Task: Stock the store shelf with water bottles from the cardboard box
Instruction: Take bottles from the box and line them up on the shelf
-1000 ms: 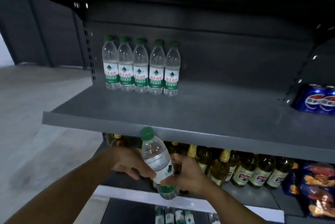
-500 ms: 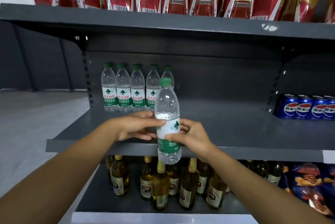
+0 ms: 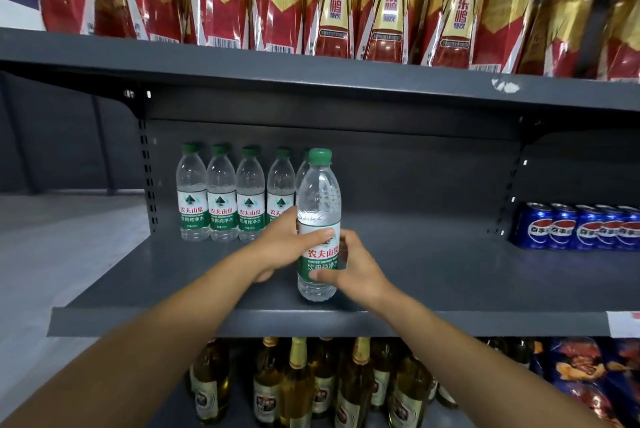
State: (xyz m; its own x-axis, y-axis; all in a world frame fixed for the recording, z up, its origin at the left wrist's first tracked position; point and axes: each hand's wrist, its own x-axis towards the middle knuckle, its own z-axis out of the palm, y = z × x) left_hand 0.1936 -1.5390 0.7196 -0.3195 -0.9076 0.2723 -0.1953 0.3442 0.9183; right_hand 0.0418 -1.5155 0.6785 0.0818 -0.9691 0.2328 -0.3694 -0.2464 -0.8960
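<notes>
Head view, item in hand: one clear plastic water bottle with a green cap and green-and-white label (image 3: 319, 227), upright, its base at or just above the front part of the grey metal middle shelf (image 3: 450, 275); a second ago it was tilted and low, level with the beer shelf, and half a second ago it was raised at the shelf edge, so it has now come up and in over the shelf. Left hand (image 3: 287, 244) wraps the bottle at the label's top, thumb across the front; right hand (image 3: 353, 272) grips the lower label, thumb across the front, fingers curled behind. Judgement: placement is nearly done; release, or a push back beside the row, remains. Stock present: row of five matching water bottles (image 3: 235, 195) at the back left of the same shelf, the fifth mostly hidden. Same shelf, far right: blue cola cans (image 3: 575, 227). Upper shelf: red-and-gold drink bottles (image 3: 332, 2). Lower shelf: amber glass beer bottles (image 3: 298, 389) and snack bags (image 3: 588, 379). Room: grey floor (image 3: 52, 254) at left. Cardboard box not in view.
</notes>
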